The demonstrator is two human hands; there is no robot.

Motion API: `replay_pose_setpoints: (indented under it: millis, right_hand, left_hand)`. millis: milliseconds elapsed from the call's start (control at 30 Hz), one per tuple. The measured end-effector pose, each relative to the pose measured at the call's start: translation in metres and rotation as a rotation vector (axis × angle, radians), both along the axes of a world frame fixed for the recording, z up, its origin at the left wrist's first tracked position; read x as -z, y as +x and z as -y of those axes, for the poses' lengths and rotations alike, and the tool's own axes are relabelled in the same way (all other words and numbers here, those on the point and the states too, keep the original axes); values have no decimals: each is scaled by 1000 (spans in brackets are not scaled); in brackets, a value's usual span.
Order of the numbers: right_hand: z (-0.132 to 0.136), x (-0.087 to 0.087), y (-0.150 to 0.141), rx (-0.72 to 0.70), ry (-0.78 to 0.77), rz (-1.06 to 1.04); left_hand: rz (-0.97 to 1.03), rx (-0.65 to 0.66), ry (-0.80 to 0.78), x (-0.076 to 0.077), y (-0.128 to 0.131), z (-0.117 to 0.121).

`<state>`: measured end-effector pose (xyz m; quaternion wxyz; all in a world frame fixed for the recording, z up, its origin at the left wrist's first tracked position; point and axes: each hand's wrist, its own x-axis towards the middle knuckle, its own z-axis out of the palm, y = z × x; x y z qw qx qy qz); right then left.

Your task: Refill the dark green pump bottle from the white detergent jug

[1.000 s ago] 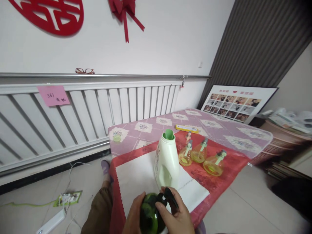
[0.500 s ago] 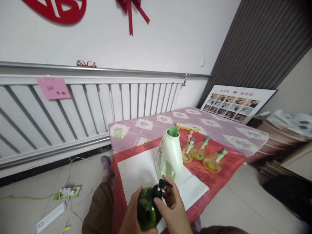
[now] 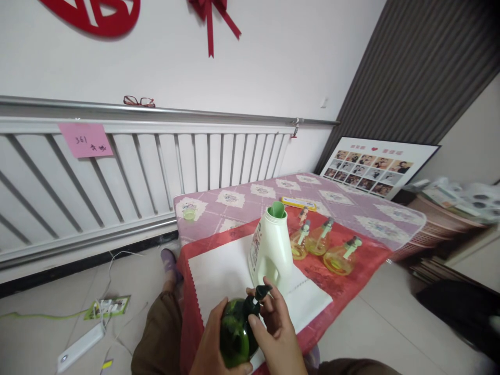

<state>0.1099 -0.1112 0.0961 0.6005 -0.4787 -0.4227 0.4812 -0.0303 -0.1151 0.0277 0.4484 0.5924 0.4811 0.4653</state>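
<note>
My left hand (image 3: 211, 341) is wrapped around the side of a rounded dark green pump bottle (image 3: 234, 338) near the front edge of the table. On its neck sits a black pump head (image 3: 252, 305), its spout pointing up to the right. The thumb and fingers of my right hand (image 3: 277, 330) are closed around the collar of this pump. Just beyond the hands stands a pale green jug (image 3: 271, 242) with a handle, and a green cup-like piece (image 3: 277, 209) rests in its mouth.
Several small bottles of yellow liquid (image 3: 339, 260) stand on the red cloth (image 3: 365, 250), right of the jug. A white sheet (image 3: 214, 271) lies under the jug. Behind are a yellow-edged box (image 3: 299, 203) and a radiator (image 3: 203, 161). A small pale green lid (image 3: 189, 214) lies at left.
The pump head's spout has turned a little and now points more upward. The fingers of my right hand have shifted around the collar. My left hand keeps its hold on the bottle.
</note>
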Motion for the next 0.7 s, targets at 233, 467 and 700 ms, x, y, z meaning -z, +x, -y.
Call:
replay_pose_setpoints:
  millis: [233, 467, 700]
  right_hand:
    - [1, 4, -7, 170, 2, 17]
    - [7, -3, -9, 103, -17, 57]
    - [2, 1, 6, 108, -42, 212]
  left_hand:
    - [-12, 28, 10, 6, -2, 0]
    - [8, 3, 29, 7, -3, 1]
    - [-35, 10, 70, 8, -5, 3]
